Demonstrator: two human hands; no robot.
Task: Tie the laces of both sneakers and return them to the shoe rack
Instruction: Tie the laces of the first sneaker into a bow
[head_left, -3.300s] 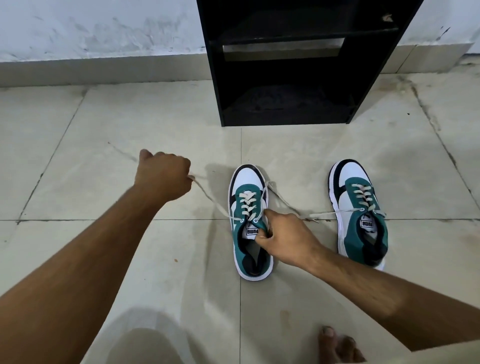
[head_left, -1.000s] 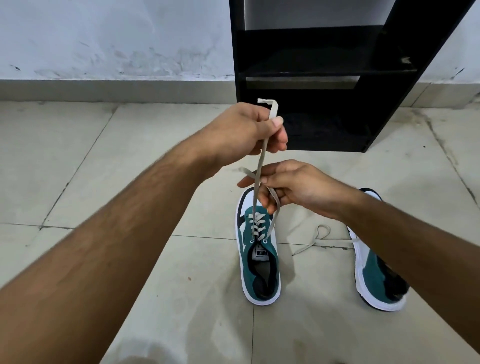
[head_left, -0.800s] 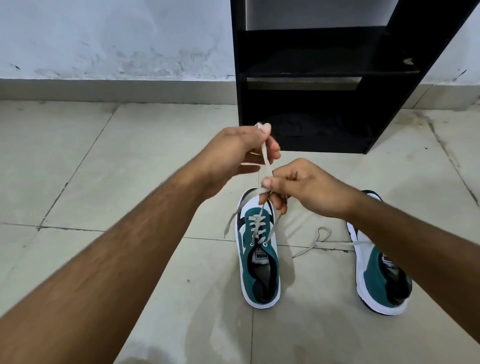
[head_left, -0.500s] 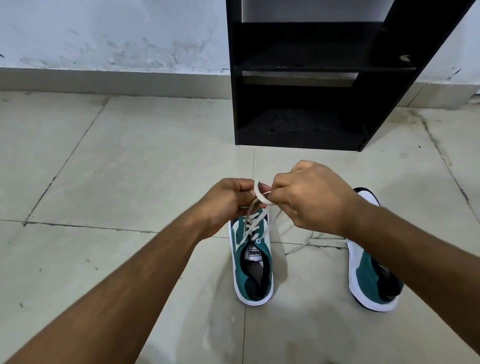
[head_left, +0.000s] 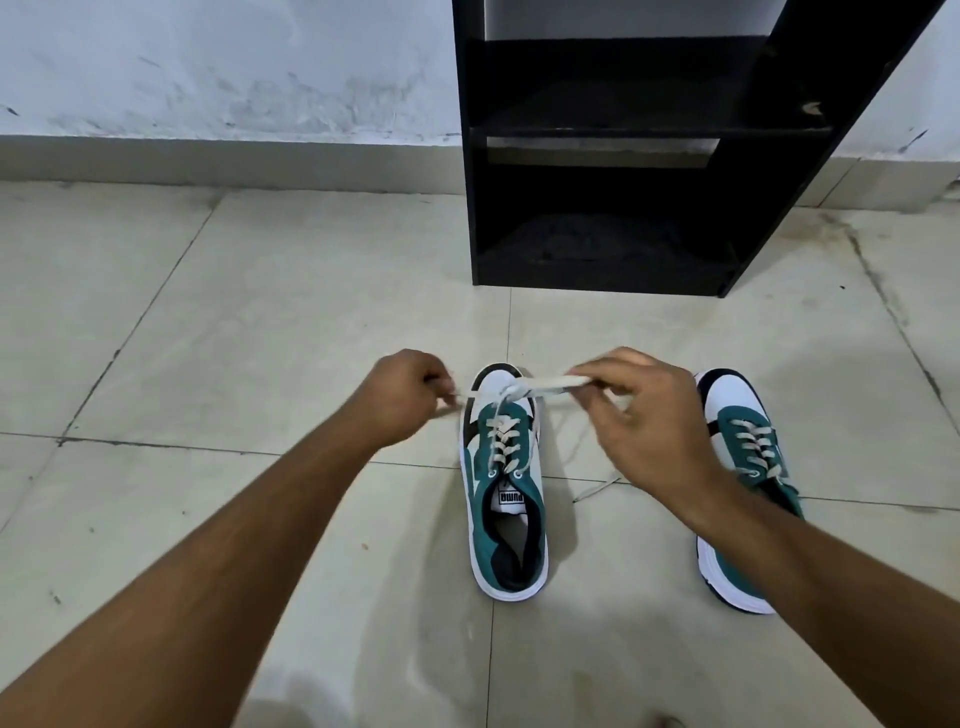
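left hand (head_left: 402, 397) and right hand (head_left: 641, 415) pinch the soft, limp lace (head_left: 545, 384) of the left sneaker (head_left: 506, 499), pulling toward 9 and 3 o'clock; grip near the knot.

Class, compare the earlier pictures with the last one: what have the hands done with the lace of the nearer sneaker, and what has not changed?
The left hand and right hand, close together over the green-and-white sneaker half a second ago, have moved apart sideways, pulling its cream lace taut into a knot. Both keep their grip. The second green-and-white sneaker stays on the floor with a loose lace, and the black shoe rack stays bare.
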